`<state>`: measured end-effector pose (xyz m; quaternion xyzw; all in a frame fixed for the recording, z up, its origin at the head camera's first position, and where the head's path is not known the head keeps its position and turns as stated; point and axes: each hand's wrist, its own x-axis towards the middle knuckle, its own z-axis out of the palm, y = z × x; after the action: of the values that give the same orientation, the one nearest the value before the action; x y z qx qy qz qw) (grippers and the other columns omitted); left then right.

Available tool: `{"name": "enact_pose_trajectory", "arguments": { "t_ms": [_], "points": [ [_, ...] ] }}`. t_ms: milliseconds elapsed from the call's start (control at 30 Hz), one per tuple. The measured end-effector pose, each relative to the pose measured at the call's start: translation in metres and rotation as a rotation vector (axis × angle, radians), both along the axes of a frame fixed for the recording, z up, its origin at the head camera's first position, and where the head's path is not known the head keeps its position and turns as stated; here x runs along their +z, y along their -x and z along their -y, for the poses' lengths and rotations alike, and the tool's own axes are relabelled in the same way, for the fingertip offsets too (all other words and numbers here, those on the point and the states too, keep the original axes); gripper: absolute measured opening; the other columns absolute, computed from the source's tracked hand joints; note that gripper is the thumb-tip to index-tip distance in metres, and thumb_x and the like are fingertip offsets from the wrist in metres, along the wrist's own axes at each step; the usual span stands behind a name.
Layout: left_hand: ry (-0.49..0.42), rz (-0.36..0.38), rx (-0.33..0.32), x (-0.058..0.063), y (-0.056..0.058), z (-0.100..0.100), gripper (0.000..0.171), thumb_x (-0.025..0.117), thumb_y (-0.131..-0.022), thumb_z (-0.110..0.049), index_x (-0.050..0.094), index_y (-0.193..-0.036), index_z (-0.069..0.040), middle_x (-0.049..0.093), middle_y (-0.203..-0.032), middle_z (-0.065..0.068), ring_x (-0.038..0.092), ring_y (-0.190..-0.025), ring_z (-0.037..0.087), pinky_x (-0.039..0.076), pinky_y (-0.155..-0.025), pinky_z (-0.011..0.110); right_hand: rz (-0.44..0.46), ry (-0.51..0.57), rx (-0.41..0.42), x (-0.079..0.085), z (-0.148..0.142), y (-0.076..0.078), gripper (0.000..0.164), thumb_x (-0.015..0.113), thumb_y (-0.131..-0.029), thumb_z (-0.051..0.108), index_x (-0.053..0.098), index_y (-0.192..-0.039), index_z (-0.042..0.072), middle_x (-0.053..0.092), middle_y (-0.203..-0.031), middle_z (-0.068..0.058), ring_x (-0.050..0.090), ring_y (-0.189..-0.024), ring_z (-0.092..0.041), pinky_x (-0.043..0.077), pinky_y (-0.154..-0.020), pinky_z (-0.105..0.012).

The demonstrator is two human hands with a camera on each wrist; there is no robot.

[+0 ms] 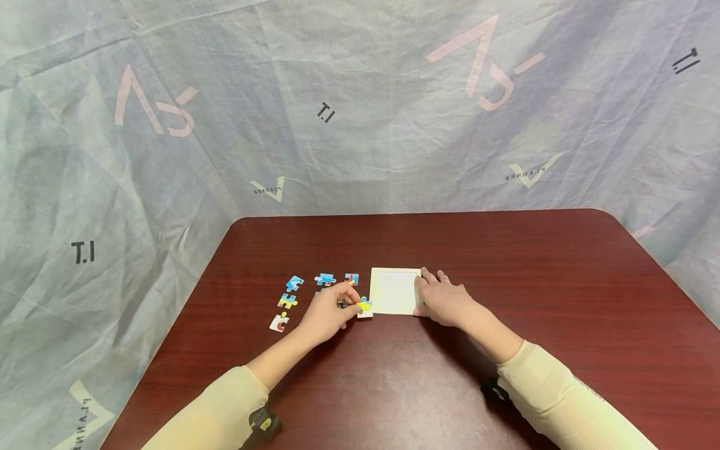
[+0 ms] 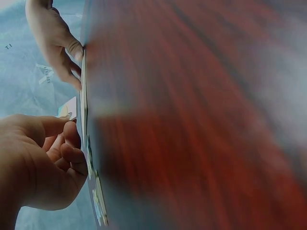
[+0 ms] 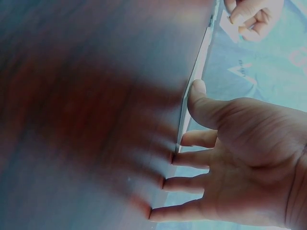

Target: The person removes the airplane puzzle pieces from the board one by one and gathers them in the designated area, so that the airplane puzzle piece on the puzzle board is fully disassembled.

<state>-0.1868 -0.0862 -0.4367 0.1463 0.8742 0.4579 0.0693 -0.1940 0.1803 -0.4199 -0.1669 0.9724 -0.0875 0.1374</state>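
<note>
A puzzle piece [image 1: 365, 307] with yellow, blue and white print is pinched between the thumb and fingers of my left hand [image 1: 326, 312]. In the left wrist view the piece [image 2: 69, 107] is tilted and raised above the tabletop. Just right of it lies a square, pale puzzle tray [image 1: 396, 292] with a raised rim and no pieces inside. My right hand [image 1: 445, 301] rests at the tray's right edge. The right wrist view shows its thumb [image 3: 198, 91] against the rim and the other fingers straight and spread, their tips down on the table.
Loose puzzle pieces lie left of the tray, among them a white and red one [image 1: 279, 322], a yellow and blue one [image 1: 287, 301] and a blue one [image 1: 325, 279]. Some are partly behind my left hand. A grey printed cloth [image 1: 360, 144] hangs behind the dark red table [image 1: 506, 250].
</note>
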Motion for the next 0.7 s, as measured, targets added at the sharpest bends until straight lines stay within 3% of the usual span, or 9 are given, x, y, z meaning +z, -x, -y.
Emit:
{"name": "enact_pose_trajectory", "arguments": {
  "t_ms": [700],
  "points": [
    [0.039, 0.023, 0.041, -0.001, -0.007, 0.034, 0.01, 0.074, -0.092, -0.005, 0.068, -0.095, -0.012, 0.066, -0.083, -0.001, 0.055, -0.048, 0.017, 0.05, -0.049, 0.031, -0.006, 0.006, -0.004, 0.0, 0.0, 0.0, 0.072, 0.066, -0.099, 0.033, 0.037, -0.152, -0.006, 0.023, -0.161, -0.028, 0.026, -0.142, -0.056, 0.038, -0.094, -0.076]
  ]
}}
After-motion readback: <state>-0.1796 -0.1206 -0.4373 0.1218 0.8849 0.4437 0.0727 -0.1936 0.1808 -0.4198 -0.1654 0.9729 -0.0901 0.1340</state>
